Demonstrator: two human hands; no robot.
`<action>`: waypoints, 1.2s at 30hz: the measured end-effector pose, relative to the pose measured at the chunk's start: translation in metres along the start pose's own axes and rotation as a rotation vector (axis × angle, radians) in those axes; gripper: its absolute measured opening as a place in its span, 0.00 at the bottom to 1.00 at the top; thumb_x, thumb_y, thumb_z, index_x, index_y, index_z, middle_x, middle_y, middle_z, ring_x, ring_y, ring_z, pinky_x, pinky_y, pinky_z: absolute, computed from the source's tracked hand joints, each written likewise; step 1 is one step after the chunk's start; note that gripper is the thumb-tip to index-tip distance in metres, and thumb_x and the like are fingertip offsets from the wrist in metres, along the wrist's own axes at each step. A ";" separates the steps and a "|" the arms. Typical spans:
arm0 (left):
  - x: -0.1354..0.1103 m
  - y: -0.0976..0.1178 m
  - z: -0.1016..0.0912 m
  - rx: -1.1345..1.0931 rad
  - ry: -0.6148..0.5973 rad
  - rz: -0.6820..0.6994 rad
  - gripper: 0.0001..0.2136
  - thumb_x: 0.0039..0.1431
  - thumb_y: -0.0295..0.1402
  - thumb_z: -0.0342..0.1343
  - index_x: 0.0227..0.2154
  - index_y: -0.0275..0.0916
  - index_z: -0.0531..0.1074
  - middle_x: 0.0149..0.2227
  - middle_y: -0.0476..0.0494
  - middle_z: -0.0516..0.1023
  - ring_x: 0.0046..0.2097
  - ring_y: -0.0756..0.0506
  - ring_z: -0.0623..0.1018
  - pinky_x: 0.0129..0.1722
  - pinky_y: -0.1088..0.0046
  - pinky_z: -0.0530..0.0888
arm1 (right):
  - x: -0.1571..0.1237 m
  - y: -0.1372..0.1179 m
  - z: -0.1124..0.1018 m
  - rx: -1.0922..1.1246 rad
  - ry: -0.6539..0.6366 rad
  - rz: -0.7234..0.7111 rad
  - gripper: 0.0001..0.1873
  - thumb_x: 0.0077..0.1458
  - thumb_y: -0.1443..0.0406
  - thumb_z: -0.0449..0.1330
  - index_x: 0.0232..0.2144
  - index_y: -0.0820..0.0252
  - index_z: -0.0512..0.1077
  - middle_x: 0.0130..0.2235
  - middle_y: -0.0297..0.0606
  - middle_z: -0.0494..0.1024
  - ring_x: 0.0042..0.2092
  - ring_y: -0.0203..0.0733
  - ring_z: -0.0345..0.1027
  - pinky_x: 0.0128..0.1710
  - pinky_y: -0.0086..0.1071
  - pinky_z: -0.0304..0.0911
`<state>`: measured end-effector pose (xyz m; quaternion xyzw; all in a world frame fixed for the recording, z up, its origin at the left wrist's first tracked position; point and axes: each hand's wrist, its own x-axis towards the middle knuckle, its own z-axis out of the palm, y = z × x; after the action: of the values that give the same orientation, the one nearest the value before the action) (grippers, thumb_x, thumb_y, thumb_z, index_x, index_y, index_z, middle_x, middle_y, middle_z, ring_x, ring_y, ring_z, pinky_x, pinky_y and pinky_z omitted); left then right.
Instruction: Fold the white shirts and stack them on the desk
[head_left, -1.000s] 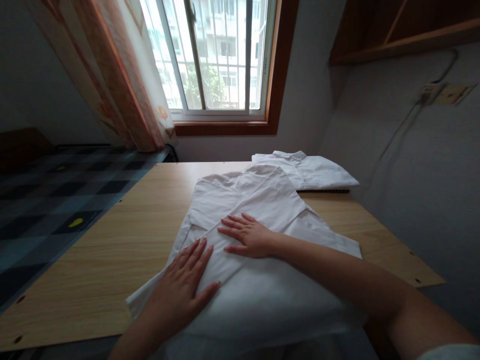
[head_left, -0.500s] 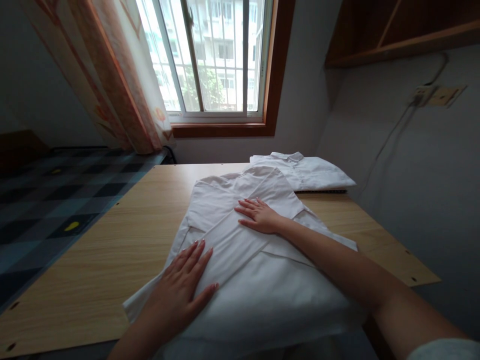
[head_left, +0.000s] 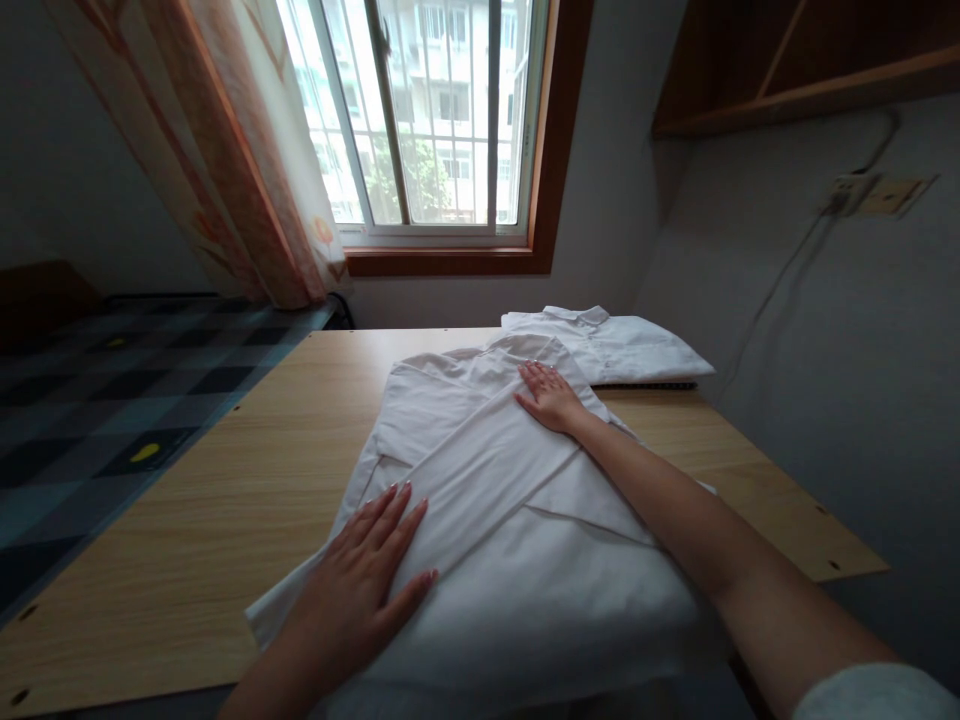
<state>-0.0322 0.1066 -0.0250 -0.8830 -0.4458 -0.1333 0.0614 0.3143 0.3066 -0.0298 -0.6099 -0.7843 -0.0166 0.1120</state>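
Note:
A white shirt (head_left: 480,470) lies partly folded on the wooden board, its collar end toward the window and its lower part reaching the near edge. One sleeve crosses its back on a slant. My left hand (head_left: 367,565) rests flat on the lower left of the shirt, fingers spread over the sleeve's end. Farther up, my right hand (head_left: 551,397) lies flat with fingers stretched out, on the upper right of the shirt near the shoulder. Neither hand grips the cloth.
The light wooden board (head_left: 300,430) carries a second, folded white shirt (head_left: 622,345) at its far right, on something with a dark edge. A bed with checked cover (head_left: 150,400) stands at left. Behind are a window (head_left: 435,120), a curtain (head_left: 217,150) and a wall socket (head_left: 862,192).
My right hand has slid up and to the right along the sleeve, toward the shoulder of the shirt. My left hand has stayed in place.

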 end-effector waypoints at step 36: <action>-0.001 0.002 -0.007 0.001 -0.025 -0.001 0.30 0.64 0.48 0.50 0.67 0.49 0.55 0.67 0.41 0.59 0.66 0.35 0.63 0.61 0.52 0.67 | 0.068 0.043 0.000 0.098 -0.058 0.398 0.46 0.63 0.42 0.35 0.69 0.72 0.47 0.70 0.52 0.47 0.71 0.48 0.38 0.68 0.45 0.30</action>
<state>-0.0325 0.1030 -0.0187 -0.8844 -0.4470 -0.1221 0.0562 0.3400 0.3828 -0.0207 -0.7468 -0.6512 0.0616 0.1202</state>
